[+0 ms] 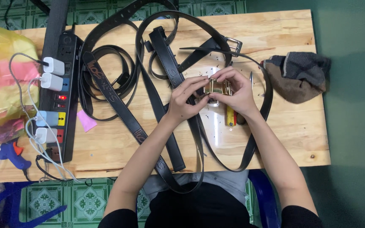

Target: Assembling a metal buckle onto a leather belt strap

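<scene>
Wooden tabletop (284,139) over green patterned floor tiles, seen from above. I have both hands meeting mid-table: left hand (185,98) pinches the gold belt buckle (215,87) from its left side, right hand (238,92) clamps it from the right and top, fingers curled over it. Step, as I judge it: fitting the buckle onto a black belt strap (199,139). Next move likely calls for a steady pinch and fine alignment of strap end to buckle. Buckle's long axis runs roughly left-right across the table; strap runs from it toward my lap, long axis near-far. Just beside the right hand lies a yellow-and-red tool (231,116). Further out: more black belts (119,84), a power strip (60,97) with white chargers, a grey-brown cloth (300,76), a blue glue gun (11,154).
</scene>
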